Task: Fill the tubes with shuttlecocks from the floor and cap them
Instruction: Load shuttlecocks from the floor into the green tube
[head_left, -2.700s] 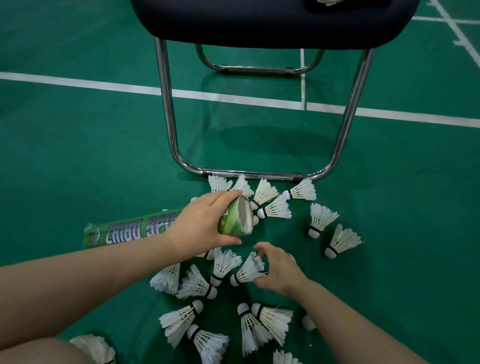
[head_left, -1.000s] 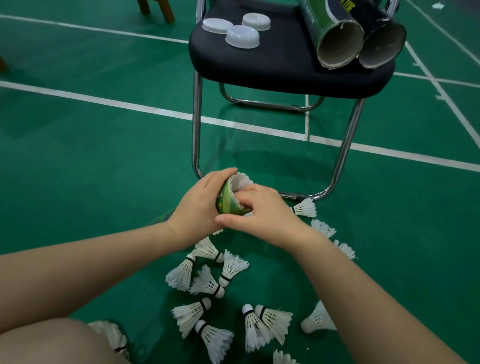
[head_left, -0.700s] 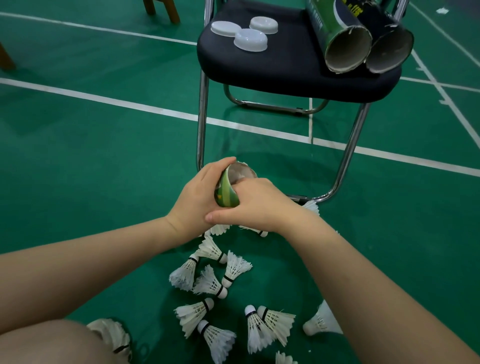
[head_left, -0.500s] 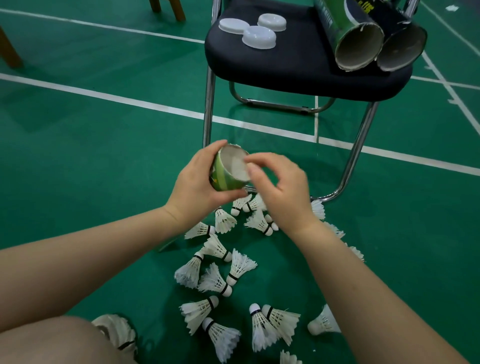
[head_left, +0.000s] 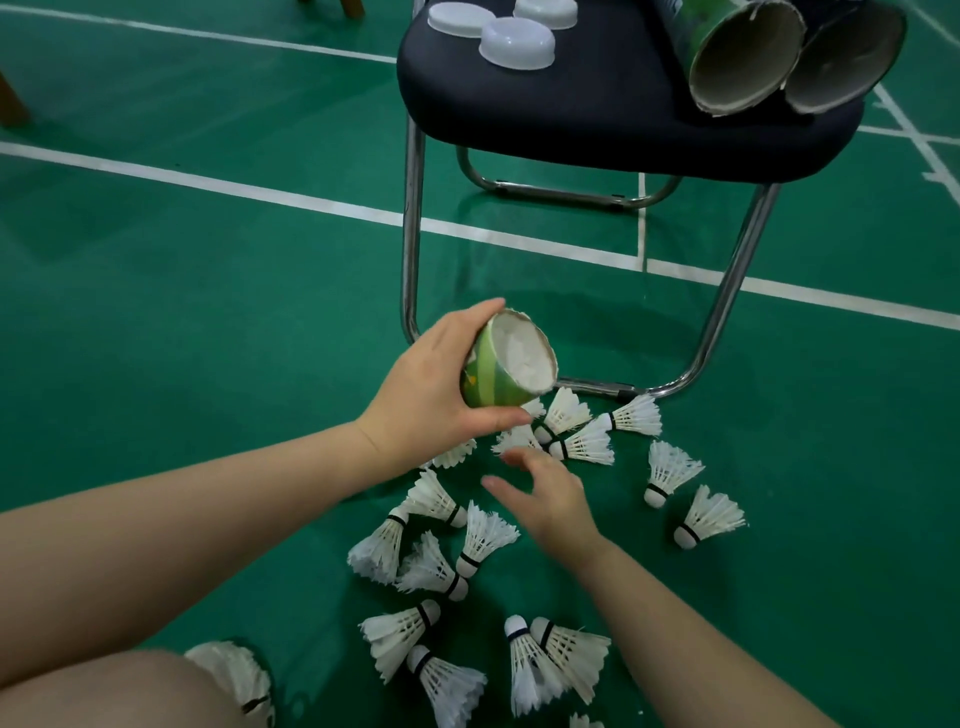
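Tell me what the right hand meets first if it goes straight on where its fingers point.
Probably the shuttlecock lying just beyond the right hand's fingertips; if it is higher than it looks, the left hand's thumb under the tube.

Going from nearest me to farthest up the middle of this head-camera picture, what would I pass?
nearest shuttlecocks → right hand, fingers open → green tube gripped by the left hand → white court line → chair seat with white caps and two open tubes
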